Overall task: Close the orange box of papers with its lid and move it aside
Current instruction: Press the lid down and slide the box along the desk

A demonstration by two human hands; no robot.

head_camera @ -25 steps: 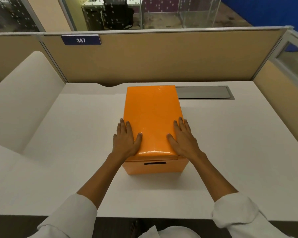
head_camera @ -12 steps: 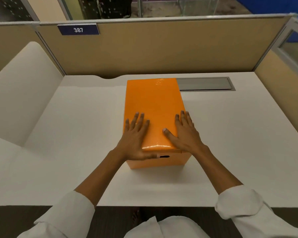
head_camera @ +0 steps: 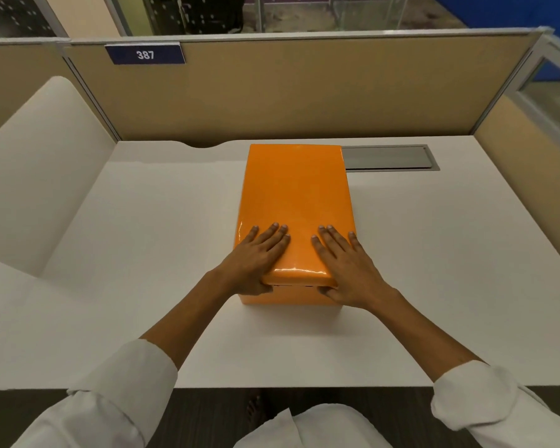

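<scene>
The orange box (head_camera: 291, 297) stands in the middle of the white desk (head_camera: 143, 253), long side pointing away from me. Its glossy orange lid (head_camera: 296, 195) sits on top and covers it fully, so the papers are hidden. My left hand (head_camera: 256, 257) lies on the lid's near left corner, fingers spread flat on top, thumb tucked under the front rim. On the near right corner my right hand (head_camera: 346, 270) grips the same way, its thumb against the box front below the rim.
A grey metal cable hatch (head_camera: 388, 156) is set in the desk just behind and right of the box. Tan partitions (head_camera: 304, 92) close the back and right; a white curved divider (head_camera: 36, 176) bounds the left. A "387" label (head_camera: 145, 54) hangs on the partition.
Both hands slid from the lid's side edges inward and toward its front corners. The thumbs have dropped over the front rim. The box has stayed in place.
</scene>
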